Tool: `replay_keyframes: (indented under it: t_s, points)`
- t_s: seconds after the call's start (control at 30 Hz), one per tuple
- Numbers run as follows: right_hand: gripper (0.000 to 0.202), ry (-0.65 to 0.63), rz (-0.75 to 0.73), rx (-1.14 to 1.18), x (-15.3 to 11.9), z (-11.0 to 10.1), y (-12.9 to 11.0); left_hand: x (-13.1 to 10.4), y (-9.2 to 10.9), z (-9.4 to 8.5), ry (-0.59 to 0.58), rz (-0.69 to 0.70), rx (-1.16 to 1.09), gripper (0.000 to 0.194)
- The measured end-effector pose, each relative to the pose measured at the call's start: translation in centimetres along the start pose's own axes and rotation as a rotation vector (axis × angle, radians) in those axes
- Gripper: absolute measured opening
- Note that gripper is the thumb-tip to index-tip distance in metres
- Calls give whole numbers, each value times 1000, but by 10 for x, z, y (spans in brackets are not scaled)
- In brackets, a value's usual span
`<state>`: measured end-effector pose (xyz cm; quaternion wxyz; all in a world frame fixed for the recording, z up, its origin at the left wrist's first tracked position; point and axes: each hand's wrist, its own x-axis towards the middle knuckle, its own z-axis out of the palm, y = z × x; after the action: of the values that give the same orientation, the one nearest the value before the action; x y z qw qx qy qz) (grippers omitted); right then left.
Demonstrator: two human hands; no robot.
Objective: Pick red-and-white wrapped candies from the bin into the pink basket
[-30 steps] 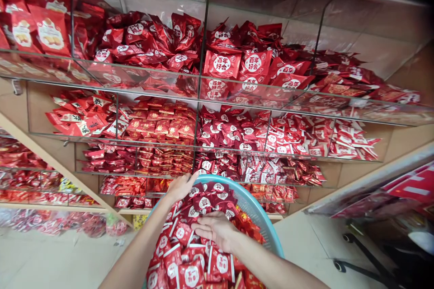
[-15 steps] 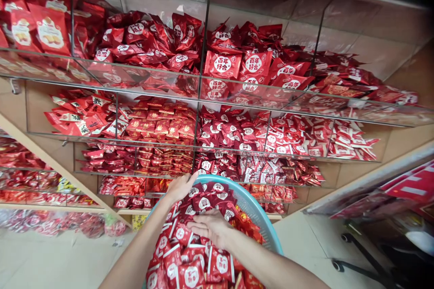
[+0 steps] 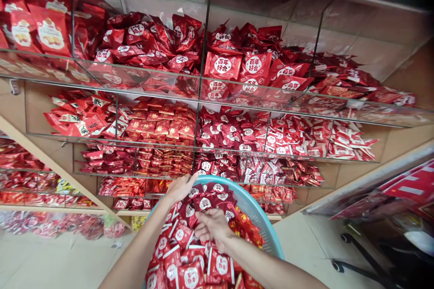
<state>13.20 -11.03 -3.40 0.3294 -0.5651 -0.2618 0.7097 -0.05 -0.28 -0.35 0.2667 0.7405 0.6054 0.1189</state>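
A light-blue plastic basket [image 3: 267, 230], full of small wrapped packets, is in front of me at the bottom of the head view. My left hand [image 3: 181, 188] grips its far-left rim, thumb pointing toward the shelf. Over the heap, my right hand [image 3: 214, 229] has curled fingers, and its thumb and forefinger meet at the edge of a dark red packet [image 3: 190, 211]. Under that hand lie red-and-white packets [image 3: 220, 264] with round white labels. More dark red packets [image 3: 222, 196] fill the far side, and orange-red packets [image 3: 246, 226] lie along the right.
Tiered shelves with glass dividers hold red packets [image 3: 222, 64] just beyond the basket. Gold-printed packets [image 3: 162, 126] sit on a middle tier. Bagged goods [image 3: 90, 226] stand on the floor at left. A black chair base [image 3: 359, 262] is at right on the tiled floor [image 3: 305, 239].
My right hand has turned and curled its fingers, drawing slightly right and bringing its fingertips onto a dark red packet. My left hand stays on the rim.
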Motion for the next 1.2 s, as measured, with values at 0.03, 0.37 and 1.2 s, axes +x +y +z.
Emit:
replay_keyframes:
  t_s: [0.03,0.37,1.2]
  points:
    - [37,14,-20,-34,-6,-2,-2,0,0,0,-2,-2,4,67]
    - [32,140,-841,-458,-59,-31,-135,0,3,-3,-13,-45,-1,73]
    - [14,542,-1187,-1652,-27,-8,-244,-4,8,-6,-17,-51,9,70]
